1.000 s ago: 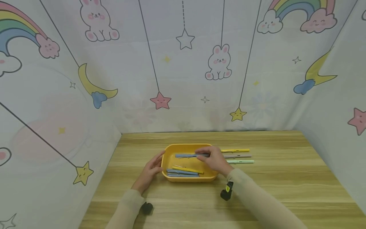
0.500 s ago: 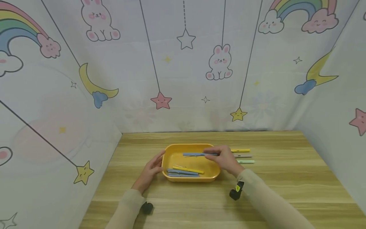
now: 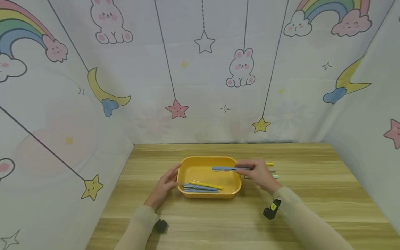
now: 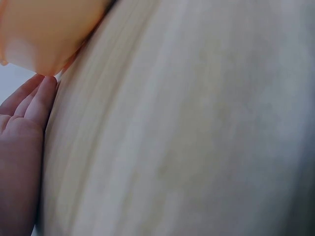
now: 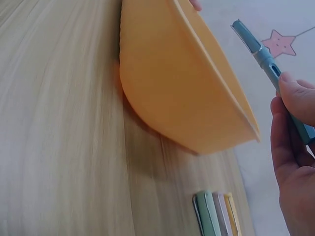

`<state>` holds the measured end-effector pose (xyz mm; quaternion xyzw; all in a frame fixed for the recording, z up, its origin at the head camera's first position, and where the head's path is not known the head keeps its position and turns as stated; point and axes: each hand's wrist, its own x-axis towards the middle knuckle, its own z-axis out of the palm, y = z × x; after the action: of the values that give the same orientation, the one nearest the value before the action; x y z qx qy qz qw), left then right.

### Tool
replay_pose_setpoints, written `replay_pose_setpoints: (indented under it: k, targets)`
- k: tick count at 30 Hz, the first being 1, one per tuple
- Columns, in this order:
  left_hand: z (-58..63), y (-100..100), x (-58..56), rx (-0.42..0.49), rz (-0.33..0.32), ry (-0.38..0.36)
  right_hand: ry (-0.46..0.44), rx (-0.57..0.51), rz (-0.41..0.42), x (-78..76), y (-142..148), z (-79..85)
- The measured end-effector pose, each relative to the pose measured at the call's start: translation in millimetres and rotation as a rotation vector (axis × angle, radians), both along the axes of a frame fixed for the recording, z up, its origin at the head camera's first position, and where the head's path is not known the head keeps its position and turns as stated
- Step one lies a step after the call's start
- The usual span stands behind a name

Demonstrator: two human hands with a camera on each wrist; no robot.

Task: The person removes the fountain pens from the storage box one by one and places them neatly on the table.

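A blue pen (image 3: 221,168) with a wire clip is pinched between the thumb and fingers of my right hand (image 3: 258,174), above the right end of a yellow plastic tray (image 3: 209,196). The right wrist view shows the pen (image 5: 256,45) raised and apart from the tray wall (image 5: 172,83). My left hand (image 3: 163,187) rests against the tray's left end; its fingers (image 4: 43,98) look fairly straight there. Inside the tray, near its front wall, lie a yellow pen (image 3: 207,185) and two blue pens (image 3: 200,190).
Right of the tray, a green pen (image 5: 209,214), a greyish pen (image 5: 222,214) and a yellow pen (image 5: 231,212) lie side by side on the wooden table (image 3: 200,222). My right hand partly covers them in the head view. A printed curtain (image 3: 203,132) stands behind the table.
My right hand has moved right with the blue pen, from over the tray's middle to its right rim. The left hand and the tray have stayed in place.
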<state>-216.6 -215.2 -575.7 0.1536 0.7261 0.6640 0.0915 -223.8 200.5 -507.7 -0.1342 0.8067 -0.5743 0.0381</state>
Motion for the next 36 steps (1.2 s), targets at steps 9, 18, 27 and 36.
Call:
replay_pose_setpoints:
  k: [9,18,27,36]
  targets:
    - [1.0,1.3,0.0,0.013,0.000,-0.008,-0.003,-0.032,-0.099,6.1,33.4,-2.0]
    - [2.7,1.5,0.8,-0.003,0.002,-0.012,0.032,0.061,-0.168,13.8,61.3,-4.3]
    - [1.4,-0.1,0.8,-0.006,-0.001,-0.004,0.047,0.141,-0.192,21.7,80.4,-9.6]
    - [1.6,0.8,0.9,-0.010,0.005,-0.009,0.042,0.135,-0.208,29.6,97.2,-17.4]
